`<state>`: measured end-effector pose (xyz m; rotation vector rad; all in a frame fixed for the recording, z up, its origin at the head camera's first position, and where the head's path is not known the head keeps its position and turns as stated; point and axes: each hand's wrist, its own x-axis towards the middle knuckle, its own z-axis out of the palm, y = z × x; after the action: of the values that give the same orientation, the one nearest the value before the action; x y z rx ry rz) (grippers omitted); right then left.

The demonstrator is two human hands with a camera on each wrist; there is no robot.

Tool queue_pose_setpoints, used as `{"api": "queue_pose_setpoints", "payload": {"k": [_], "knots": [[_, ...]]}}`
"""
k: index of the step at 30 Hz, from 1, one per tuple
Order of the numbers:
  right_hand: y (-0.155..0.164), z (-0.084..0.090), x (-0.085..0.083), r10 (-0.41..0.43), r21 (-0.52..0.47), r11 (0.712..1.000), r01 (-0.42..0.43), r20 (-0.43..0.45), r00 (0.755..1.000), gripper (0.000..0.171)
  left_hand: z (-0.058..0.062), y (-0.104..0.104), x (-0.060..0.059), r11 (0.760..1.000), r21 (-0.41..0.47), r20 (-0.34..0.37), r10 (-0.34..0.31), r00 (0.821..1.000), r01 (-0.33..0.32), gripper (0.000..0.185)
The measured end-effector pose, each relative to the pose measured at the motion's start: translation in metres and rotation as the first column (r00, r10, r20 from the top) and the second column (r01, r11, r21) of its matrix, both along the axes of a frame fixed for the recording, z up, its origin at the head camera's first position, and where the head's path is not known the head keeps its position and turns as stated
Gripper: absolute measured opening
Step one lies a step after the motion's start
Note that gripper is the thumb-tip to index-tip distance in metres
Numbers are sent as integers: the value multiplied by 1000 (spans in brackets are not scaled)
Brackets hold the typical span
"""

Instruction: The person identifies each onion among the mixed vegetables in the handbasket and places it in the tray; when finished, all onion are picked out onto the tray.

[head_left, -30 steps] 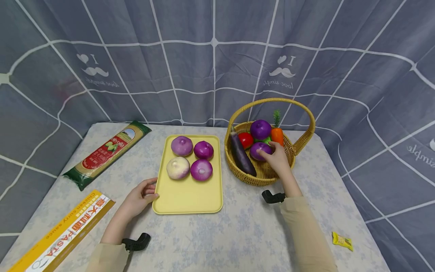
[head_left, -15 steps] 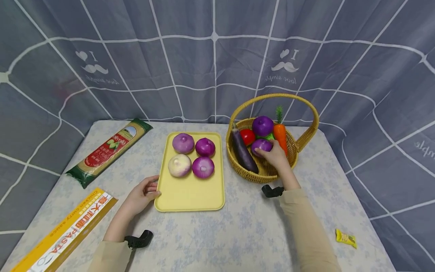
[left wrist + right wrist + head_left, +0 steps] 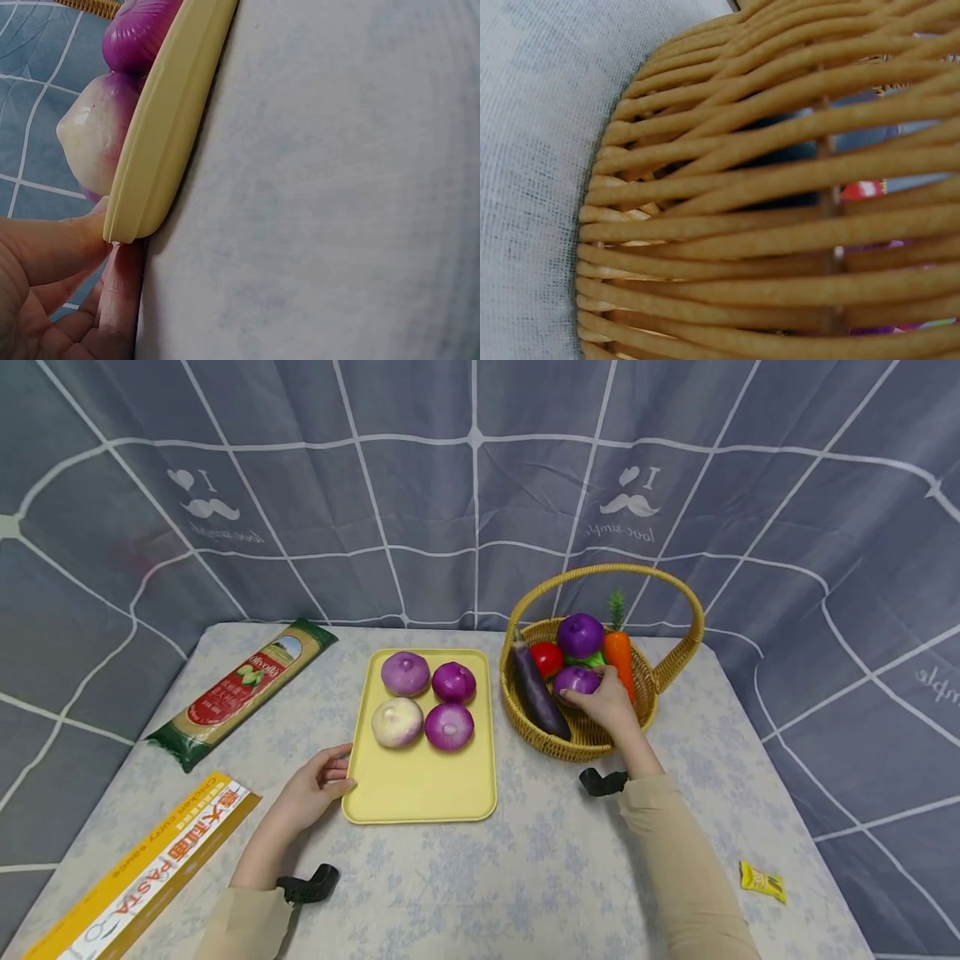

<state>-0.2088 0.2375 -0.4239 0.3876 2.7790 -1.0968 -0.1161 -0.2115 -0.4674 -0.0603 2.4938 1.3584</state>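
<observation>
In the head view my right hand [image 3: 609, 700] reaches into the wicker basket [image 3: 551, 748] and grips a purple onion [image 3: 574, 680] lying there. Around that onion are an eggplant [image 3: 542, 697], a red tomato [image 3: 546, 659], another purple onion [image 3: 580, 635] and a carrot [image 3: 617, 652]. My left hand [image 3: 311, 789] pinches the left rim of the yellow tray [image 3: 420, 789]; the left wrist view has the thumb over its edge [image 3: 150, 180] and fingers beneath. Several onions sit on the tray, among them a whitish one [image 3: 396, 722] and a cut-faced one [image 3: 449, 727]. Basket weave [image 3: 780, 217] fills most of the right wrist view.
At the left lie a green-ended spaghetti bag [image 3: 243, 689] and a long orange pasta box [image 3: 153, 868]. A small yellow packet [image 3: 762, 882] is at the right front. The basket's tall handle [image 3: 607, 568] arches over its contents, and a grey curtain [image 3: 420, 502] hangs behind the table.
The view has shifted slightly. My right hand's fingers have settled around the purple onion in the basket, and the carrot now leans more into view. My left hand stays on the tray's rim.
</observation>
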Motion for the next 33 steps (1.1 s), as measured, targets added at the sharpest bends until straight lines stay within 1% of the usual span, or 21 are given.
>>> {"api": "queue_pose_setpoints", "payload": {"k": [5,10,15,19,22,26,29,33], "knots": [[2,9,9,-16,-28,1000,14,-60,998,82,2,1,-2,1000,5,-11,-17,1000,17,58],[1,23,24,-33,-80,996,23,-119,992,81,4,0,-5,999,13,-22,-29,999,29,58],[-9,37,44,-23,-134,991,-1,-180,983,81,6,0,-5,999,11,-28,-32,999,33,58],[-24,49,58,2,-174,984,-41,-218,976,82,7,1,-5,999,6,-28,-33,999,33,57],[-38,55,68,36,-222,971,-92,-243,969,80,7,2,-5,1000,5,-25,-27,999,27,57],[-59,58,78,86,-306,937,-168,-262,961,79,5,2,-3,1000,5,-13,-18,1000,18,58],[-75,55,84,123,-344,915,-211,-260,958,80,4,0,-2,1000,15,-6,-10,1000,10,58],[-94,47,91,168,-372,891,-261,-266,949,82,2,-1,0,1000,27,-1,-4,1000,4,57]]}}
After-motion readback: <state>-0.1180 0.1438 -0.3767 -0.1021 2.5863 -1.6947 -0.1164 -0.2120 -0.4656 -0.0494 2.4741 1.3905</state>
